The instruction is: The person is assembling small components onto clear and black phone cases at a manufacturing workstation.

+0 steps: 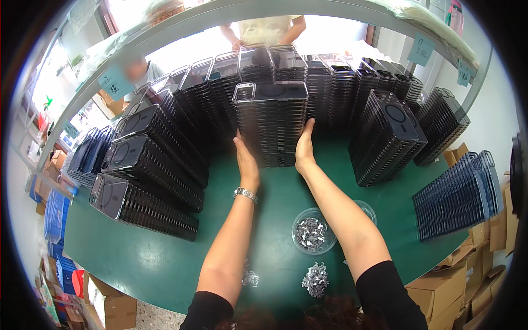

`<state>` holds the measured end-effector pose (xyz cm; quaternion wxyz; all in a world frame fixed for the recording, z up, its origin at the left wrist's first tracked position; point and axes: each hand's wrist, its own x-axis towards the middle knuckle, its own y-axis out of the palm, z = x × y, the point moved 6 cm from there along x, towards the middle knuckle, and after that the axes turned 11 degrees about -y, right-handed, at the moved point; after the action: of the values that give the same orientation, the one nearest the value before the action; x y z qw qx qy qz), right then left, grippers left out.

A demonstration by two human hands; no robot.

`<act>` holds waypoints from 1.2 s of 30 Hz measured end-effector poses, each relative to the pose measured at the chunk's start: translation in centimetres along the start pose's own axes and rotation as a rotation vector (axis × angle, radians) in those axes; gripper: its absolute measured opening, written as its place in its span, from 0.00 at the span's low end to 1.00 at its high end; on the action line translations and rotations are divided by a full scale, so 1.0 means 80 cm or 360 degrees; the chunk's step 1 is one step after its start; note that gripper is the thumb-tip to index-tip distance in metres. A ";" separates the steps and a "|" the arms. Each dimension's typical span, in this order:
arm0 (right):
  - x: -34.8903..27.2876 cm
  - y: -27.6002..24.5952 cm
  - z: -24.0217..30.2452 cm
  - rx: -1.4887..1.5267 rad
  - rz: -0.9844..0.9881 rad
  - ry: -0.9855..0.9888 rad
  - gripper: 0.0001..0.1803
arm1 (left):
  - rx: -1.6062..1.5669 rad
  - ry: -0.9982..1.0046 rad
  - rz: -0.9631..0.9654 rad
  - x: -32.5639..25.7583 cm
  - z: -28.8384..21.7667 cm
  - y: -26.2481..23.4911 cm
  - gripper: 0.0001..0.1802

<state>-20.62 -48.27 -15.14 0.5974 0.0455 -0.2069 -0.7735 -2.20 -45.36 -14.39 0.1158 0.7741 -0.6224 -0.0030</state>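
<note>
A tall stack of clear-edged phone cases (272, 129) stands in front of me on the green table. My left hand (247, 164) lies along its left side, and my right hand (305, 147) along its right, so the stack is gripped between both palms. Some fingertips are hidden behind the stack. Near my right forearm sits a clear round dish (311, 231) filled with small grey and silver pieces. Two loose heaps of similar pieces lie closer to me, one heap (315, 280) below the dish and another heap (250, 276) beside my left forearm.
More phone case stacks ring the table (137, 256): dark stacks at left (143, 206), back (341, 93) and right (385, 137), with a blue stack (454, 195) at far right. A metal shelf frame (209, 22) arches overhead. Cardboard boxes (440, 286) stand lower right. Across the table is another person (264, 30).
</note>
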 end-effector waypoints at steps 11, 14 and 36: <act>-0.064 -0.015 0.066 -0.0204 0.0464 0.0065 0.54 | 0.0473 0.0168 -0.0761 -0.045 0.009 -0.065 0.39; -0.131 -0.071 0.185 -0.0350 0.0660 -0.0223 0.46 | 0.0399 0.0314 -0.0733 -0.107 -0.039 -0.025 0.29; -0.148 -0.343 0.107 -0.0942 -0.0073 0.0184 0.25 | 0.0411 -0.0854 0.1257 -0.007 0.127 0.355 0.56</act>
<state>-44.87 -29.35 -19.73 0.5779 -0.0820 0.0628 -0.8095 -31.21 -52.22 -19.20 -0.1533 0.4590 -0.8714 -0.0809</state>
